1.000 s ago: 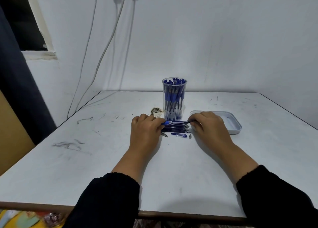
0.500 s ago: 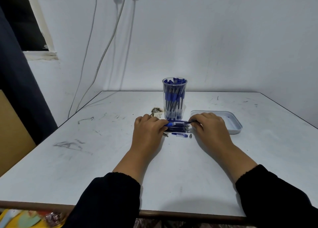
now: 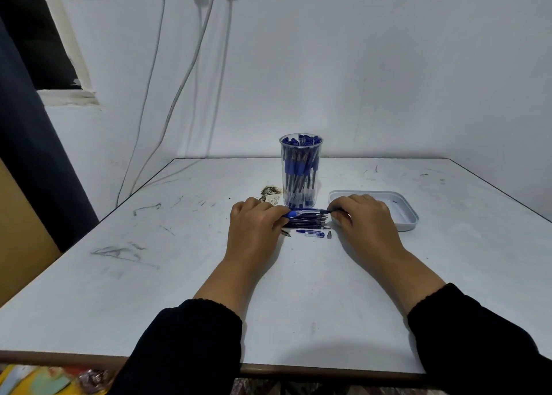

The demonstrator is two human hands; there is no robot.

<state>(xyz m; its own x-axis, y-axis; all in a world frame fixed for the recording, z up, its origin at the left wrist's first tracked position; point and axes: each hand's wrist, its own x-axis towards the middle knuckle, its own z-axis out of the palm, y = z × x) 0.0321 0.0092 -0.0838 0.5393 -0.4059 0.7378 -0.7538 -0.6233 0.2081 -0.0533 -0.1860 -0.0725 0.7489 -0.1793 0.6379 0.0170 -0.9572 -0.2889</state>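
The slim blue ballpoint pen [image 3: 307,212] is being held level atop a row of loose pens [image 3: 307,222], mid-counter [image 3: 298,290], before the clear plastic cup [image 3: 301,182]. The left hand's [image 3: 254,230] fingers are pinching its blue end, and the right hand's [image 3: 364,218] fingers are pinching its tip end. I'd be pulling straight along it, so the smooth round barrels aren't rolling.

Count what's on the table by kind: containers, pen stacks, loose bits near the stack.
Clear cup of pens: 1
White tray: 1
Pen stack: 1
Pen pinched at both ends: 1
Blue capped piece: 1
Grey tip: 1
Dark bit: 1
Brownish scrap: 1
Total: 8
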